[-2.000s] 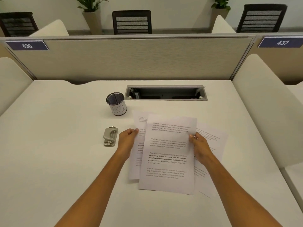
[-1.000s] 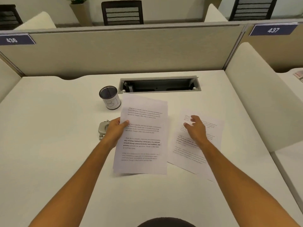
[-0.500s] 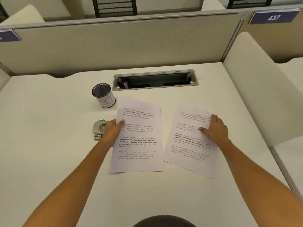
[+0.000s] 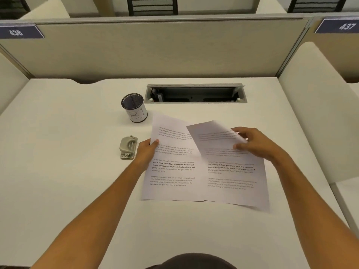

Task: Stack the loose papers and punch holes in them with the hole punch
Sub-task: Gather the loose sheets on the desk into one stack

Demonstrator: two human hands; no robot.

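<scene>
A small stack of printed papers (image 4: 172,171) lies flat on the white desk (image 4: 68,171). My left hand (image 4: 146,152) pinches its left edge, thumb on top. To the right, a single printed sheet (image 4: 231,175) is gripped at its far end by my right hand (image 4: 254,144). That end is lifted and curled over the stack's right edge. The grey metal hole punch (image 4: 128,148) sits on the desk just left of my left hand, untouched.
A mesh pen cup (image 4: 134,108) with a white label stands behind the hole punch. A recessed cable tray (image 4: 196,93) opens at the back of the desk. Beige partitions wall the back and right side.
My right hand has taken hold of the right sheet, lifted its far end and drawn it left until it overlaps the stack. My left hand stays on the stack's left edge.
</scene>
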